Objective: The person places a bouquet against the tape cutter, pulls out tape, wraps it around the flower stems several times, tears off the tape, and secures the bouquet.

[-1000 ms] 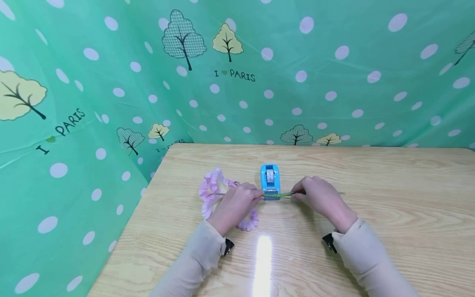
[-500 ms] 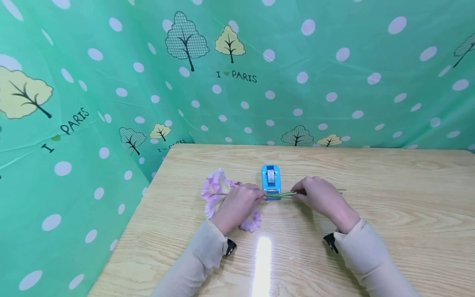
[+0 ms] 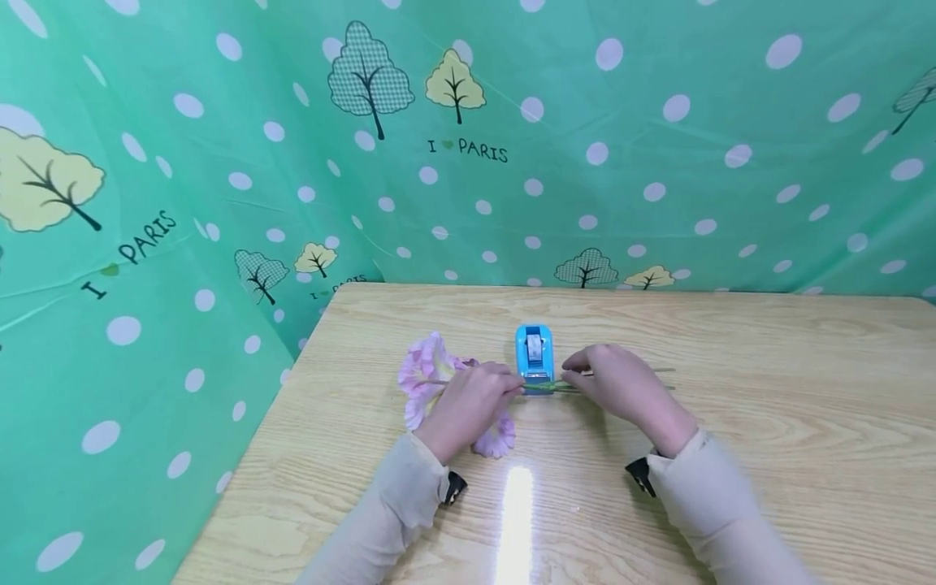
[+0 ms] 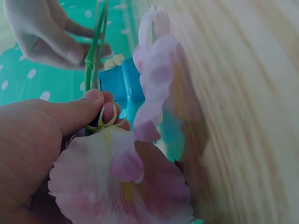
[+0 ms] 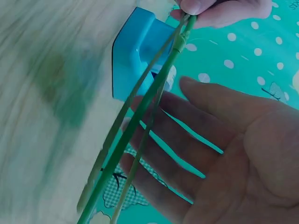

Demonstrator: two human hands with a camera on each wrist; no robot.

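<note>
Several thin green stems (image 3: 556,385) of pink artificial flowers (image 3: 421,372) lie across the front of a blue tape dispenser (image 3: 534,354) on the wooden table (image 3: 768,455). My left hand (image 3: 512,388) pinches the stems just behind the flower heads; in the left wrist view thumb and finger close on the stems (image 4: 93,60) above a large pink petal (image 4: 121,182). My right hand (image 3: 578,372) is to the right of the dispenser with its fingers straight and spread. In the right wrist view the stems (image 5: 140,121) run in front of its open fingers (image 5: 187,140), beside the dispenser (image 5: 140,51).
A green polka-dot curtain (image 3: 658,146) printed with trees hangs behind the table and along its left side. The table's left edge (image 3: 256,455) runs close to the flowers. Bare wood lies to the right and in front of the hands.
My right hand has let go of the stems, spread its fingers and shifted slightly left toward the dispenser. The left hand keeps its pinch in the same place.
</note>
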